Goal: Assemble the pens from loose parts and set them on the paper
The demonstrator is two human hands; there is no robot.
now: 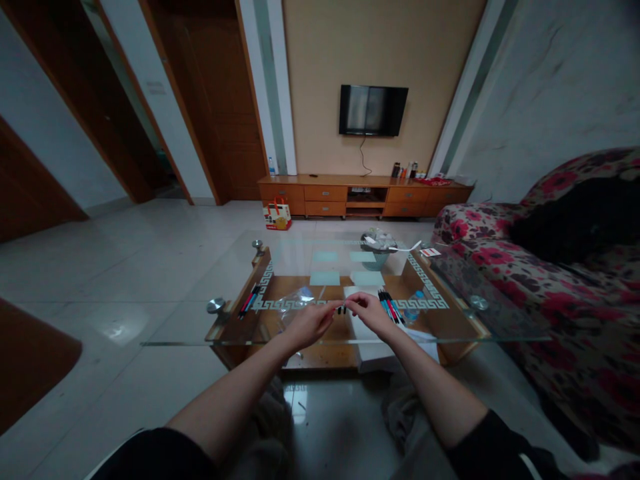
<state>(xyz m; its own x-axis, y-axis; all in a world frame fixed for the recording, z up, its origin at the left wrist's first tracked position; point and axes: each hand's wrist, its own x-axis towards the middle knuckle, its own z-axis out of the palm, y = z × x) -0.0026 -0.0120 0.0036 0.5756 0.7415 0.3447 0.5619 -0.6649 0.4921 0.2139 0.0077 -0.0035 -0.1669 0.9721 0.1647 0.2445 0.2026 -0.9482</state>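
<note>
Two bare arms are reaching out from the bottom of the picture, over the near edge of a glass tabletop [200,327]. The left hand [311,325] and the right hand [369,313] are meeting in the middle, just above the glass. Both hands are pinching with their fingertips closed, and together they are holding a small dark pen [342,309] between them. The pen is too small to see clearly.

Just behind the left hand, a crinkly clear plastic bag [299,300] is lying on the glass. Under the right hand, a white box [370,340] is sitting below the glass. Just beside the right hand, a bunch of pens [390,305] is lying on the tabletop. Well apart, near the left edge, a few more pens [249,300] are lying.

Farther back, a bowl [376,253] of small things is sitting on the tabletop. To the right, a flowery sofa [550,287] is standing. Far away, a long wooden cabinet [363,195] is standing against the wall, and a dark TV [373,110] is hanging above it.
</note>
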